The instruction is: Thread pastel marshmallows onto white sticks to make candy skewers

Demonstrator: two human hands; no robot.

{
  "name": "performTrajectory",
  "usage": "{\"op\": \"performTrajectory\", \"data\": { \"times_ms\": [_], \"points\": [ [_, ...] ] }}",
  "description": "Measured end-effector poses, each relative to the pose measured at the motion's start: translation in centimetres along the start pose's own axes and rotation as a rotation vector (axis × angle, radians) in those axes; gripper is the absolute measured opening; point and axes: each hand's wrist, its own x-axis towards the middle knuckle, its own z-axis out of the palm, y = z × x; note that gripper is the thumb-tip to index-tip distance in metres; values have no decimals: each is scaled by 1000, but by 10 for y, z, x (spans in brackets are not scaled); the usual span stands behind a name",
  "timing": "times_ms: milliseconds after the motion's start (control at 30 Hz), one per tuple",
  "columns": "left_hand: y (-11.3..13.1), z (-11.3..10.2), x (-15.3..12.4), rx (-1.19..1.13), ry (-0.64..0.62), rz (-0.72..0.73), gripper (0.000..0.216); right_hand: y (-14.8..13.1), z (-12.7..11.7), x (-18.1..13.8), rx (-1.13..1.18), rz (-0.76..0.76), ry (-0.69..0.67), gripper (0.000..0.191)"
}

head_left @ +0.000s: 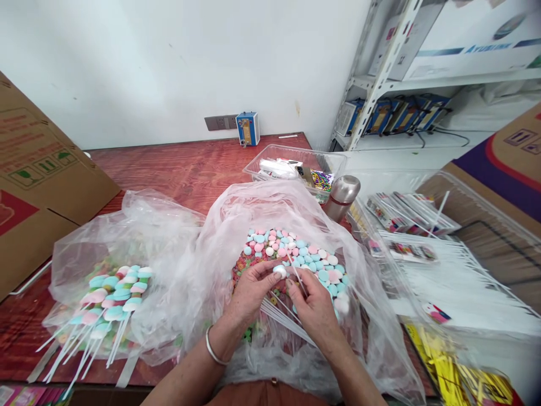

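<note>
My left hand [252,288] pinches a round white marshmallow [279,272] between thumb and fingertips. Close beside it, my right hand [313,303] grips a thin white stick [292,260] that slants up past the fingers. Both hands are over an open clear plastic bag [220,225]. Inside it lie loose pink, blue and white marshmallows [323,275] and small, colourful ring-shaped gummies [242,265]. More white sticks [284,320] lie below my hands. Whether the marshmallow touches the stick is hidden by my fingers.
Finished-looking marshmallow skewers [114,299] rest on another plastic bag at left. A cardboard box [42,180] stands behind them. A steel flask [343,197] and clear tray [270,152] are beyond the bag. At right, a large clear bin [416,301] holds white sticks and packets.
</note>
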Motion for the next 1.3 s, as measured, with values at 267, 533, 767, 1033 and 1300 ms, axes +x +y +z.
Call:
{"op": "performTrajectory", "data": {
  "times_ms": [267,533,767,1033,1300],
  "points": [
    [11,5,3,-92,162,-3,52,-10,-10,-28,9,213,-252,38],
    [7,5,2,-13,169,39,49,-21,-8,-30,83,271,-321,42],
    [5,2,0,112,129,83,43,-12,-2,-31,143,252,-216,43],
    [-2,-5,0,135,35,108,38,-14,0,-29,138,273,-211,40],
    [-6,-3,-32,477,-40,223,25,-10,10,-32,29,223,-248,39]
  ]
}}
